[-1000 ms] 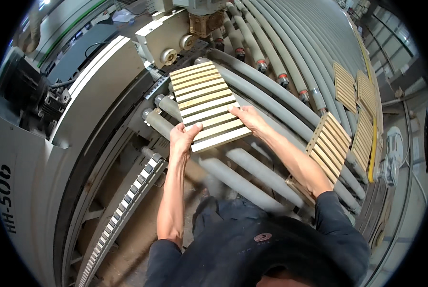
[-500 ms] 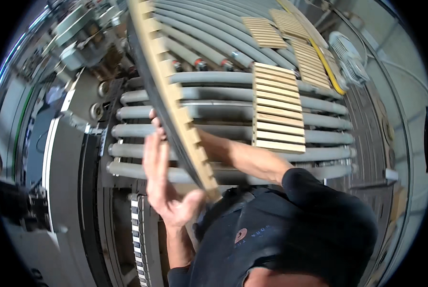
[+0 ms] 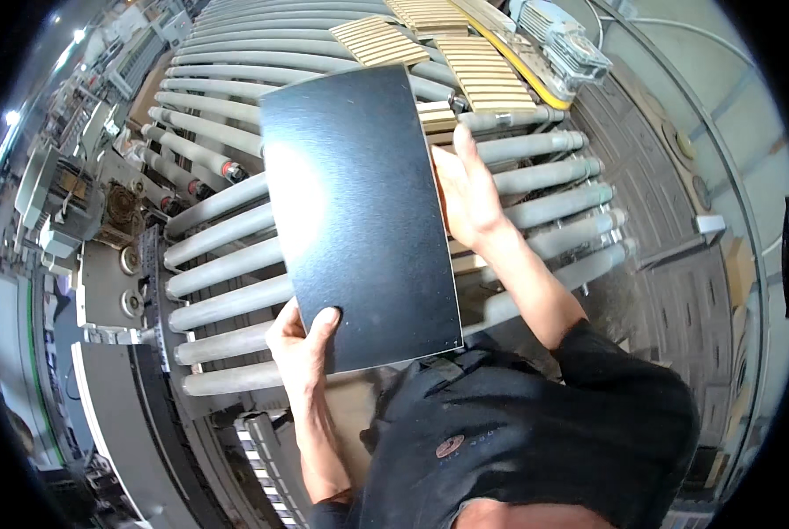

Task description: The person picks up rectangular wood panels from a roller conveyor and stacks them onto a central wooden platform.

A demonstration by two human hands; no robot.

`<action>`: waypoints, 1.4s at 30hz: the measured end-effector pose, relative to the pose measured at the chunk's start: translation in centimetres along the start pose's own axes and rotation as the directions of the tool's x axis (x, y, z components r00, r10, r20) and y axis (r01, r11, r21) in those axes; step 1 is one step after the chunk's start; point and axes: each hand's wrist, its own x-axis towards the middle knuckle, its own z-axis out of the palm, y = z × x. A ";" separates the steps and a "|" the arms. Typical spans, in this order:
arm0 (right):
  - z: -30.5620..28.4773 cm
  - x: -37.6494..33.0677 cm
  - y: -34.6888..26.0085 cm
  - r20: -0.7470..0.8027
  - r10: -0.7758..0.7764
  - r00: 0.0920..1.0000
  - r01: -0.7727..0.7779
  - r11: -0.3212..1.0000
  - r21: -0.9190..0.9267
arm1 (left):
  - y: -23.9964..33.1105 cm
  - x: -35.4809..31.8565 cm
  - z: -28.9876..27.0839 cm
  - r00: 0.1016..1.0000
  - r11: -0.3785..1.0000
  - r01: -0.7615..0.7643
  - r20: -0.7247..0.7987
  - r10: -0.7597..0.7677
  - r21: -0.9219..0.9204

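A slatted wooden panel with a smooth black face (image 3: 359,220) is raised in front of me above the rollers, black side toward me. Its slats are hidden from this side. My left hand (image 3: 302,344) grips the near left corner, thumb on the black face and fingers curled behind it. Beside the far right edge, my right hand (image 3: 469,194) has its thumb stretched out, apart from the panel's face. The other fingers rest along that edge and partly disappear behind it.
Grey conveyor rollers (image 3: 227,304) run beneath the panel. Slatted wooden panels (image 3: 482,75) lie at the far right, along a yellow-edged rail (image 3: 535,84). A motor (image 3: 566,44) stands beyond them. Machinery (image 3: 103,198) lines the left, and a black-and-white segmented strip (image 3: 266,467) lies near my left arm.
The panel has turned from nearly edge-on to showing its black face broadly. My left hand has gone from flat against it to gripping its corner; my right hand has emerged at the right edge.
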 end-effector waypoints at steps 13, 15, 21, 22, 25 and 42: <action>-23.7 7.8 -6.7 -0.184 0.207 0.961 -0.189 0.002 -0.982 | -4.1 10.0 17.4 0.979 0.820 0.188 -0.174 -0.110 0.540; -24.8 8.9 -7.6 -0.147 0.251 0.957 -0.105 -0.172 -0.980 | -4.5 10.3 19.0 0.983 0.624 0.151 -0.184 -0.013 0.766; -27.8 21.2 -9.3 0.239 0.273 0.932 0.250 -0.005 -0.968 | -7.1 1.2 21.4 0.798 0.748 0.241 -0.565 0.210 0.618; -28.0 24.7 -8.5 0.330 0.334 0.883 0.324 0.076 -0.943 | -8.4 0.1 22.1 0.785 0.898 0.308 -0.618 -0.053 0.314; -28.7 31.3 -3.7 0.265 0.621 0.737 0.200 0.174 -0.964 | -12.1 0.5 25.6 0.703 0.890 0.385 -0.547 -0.454 -0.243; -33.0 29.6 -3.1 0.319 0.746 0.584 -0.230 0.529 -0.817 | -11.8 3.4 29.1 0.674 0.963 0.251 -0.696 -0.248 -0.099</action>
